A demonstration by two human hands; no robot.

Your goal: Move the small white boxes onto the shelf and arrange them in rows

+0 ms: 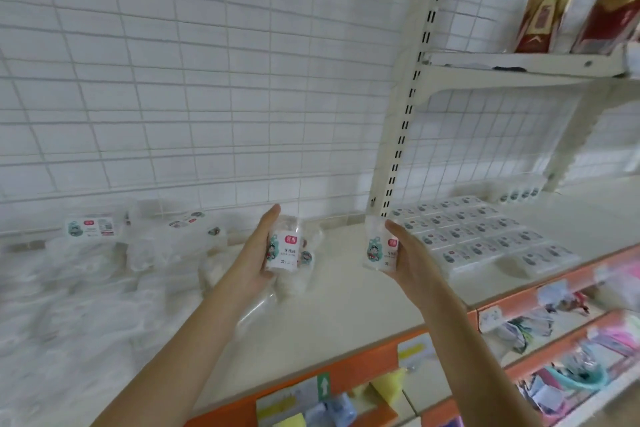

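Observation:
My left hand (254,253) holds a small white box (284,248) upright above the cream shelf (346,295); its label shows a red logo and a cartoon figure. My right hand (410,255) grips a second small white box (380,248) of the same kind, a little to the right. Further right, several white boxes (485,236) lie flat on the shelf in neat rows. On the left lies a loose heap of wrapped white boxes (138,246) in clear plastic.
A white wire grid backs the shelf. An upright slotted post (405,121) splits the bays. An upper shelf (519,66) at right carries red and gold packages (554,3). Orange-edged lower shelves (519,340) hold colourful small goods.

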